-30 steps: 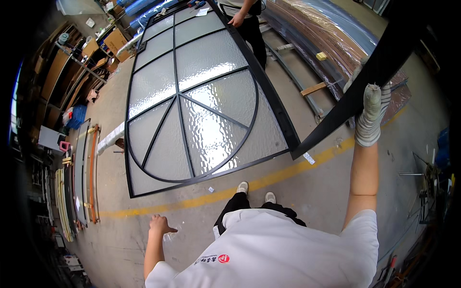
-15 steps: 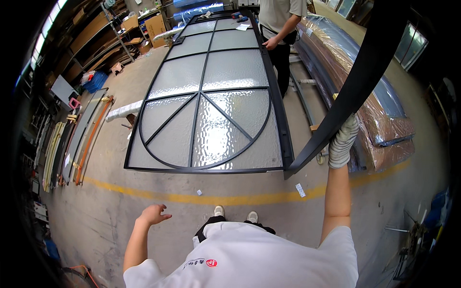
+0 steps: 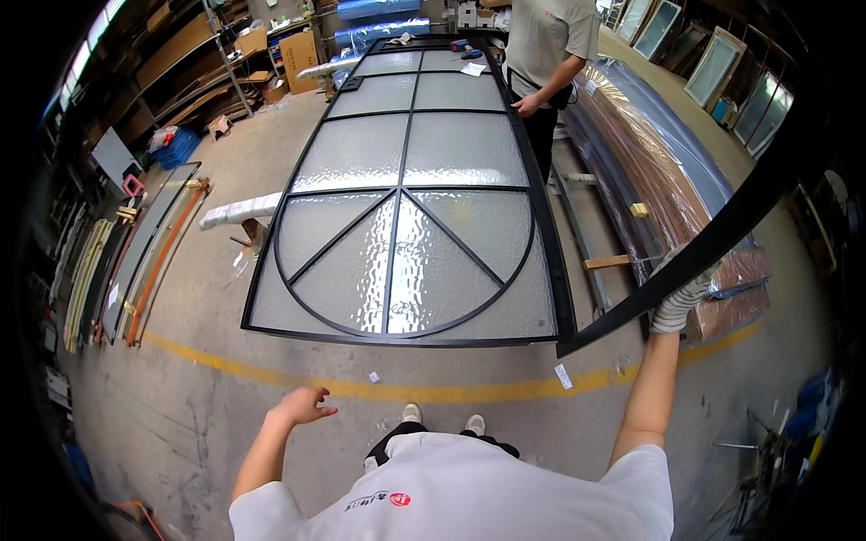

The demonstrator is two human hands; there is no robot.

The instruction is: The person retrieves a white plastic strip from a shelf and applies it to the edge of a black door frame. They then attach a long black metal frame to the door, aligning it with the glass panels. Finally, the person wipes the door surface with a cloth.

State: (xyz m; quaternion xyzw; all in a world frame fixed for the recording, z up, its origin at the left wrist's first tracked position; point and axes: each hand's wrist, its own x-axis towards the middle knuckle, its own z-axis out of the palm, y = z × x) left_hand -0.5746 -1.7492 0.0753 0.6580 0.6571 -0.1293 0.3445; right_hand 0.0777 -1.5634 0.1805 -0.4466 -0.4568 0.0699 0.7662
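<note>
A large black-framed glass door panel (image 3: pixel 356 261) lies flat before me, its textured panes divided by bars and a curved bar at the near end. From its near right corner a long black frame bar (image 3: pixel 631 302) slants up and away to the right. My right hand (image 3: pixel 678 298), in a striped pale glove, is closed round this bar, its fingers partly hidden behind it. My bare left hand (image 3: pixel 307 407) hangs in the air short of the panel's near edge, fingers apart and holding nothing.
A co-worker (image 3: pixel 550 72) stands at the panel's far right side, one hand at its edge. Film-wrapped stock (image 3: pixel 667 171) lies on the right. Long profiles (image 3: pixel 149 261) rest at left. A wrapped support arm (image 3: pixel 239 210) juts out left of the panel. Paper scraps (image 3: pixel 564 376) lie on the floor.
My right hand has moved right with the bar, which now leans further out to the right. The panel sits a little further right in view. My left hand has shifted slightly right, still empty.
</note>
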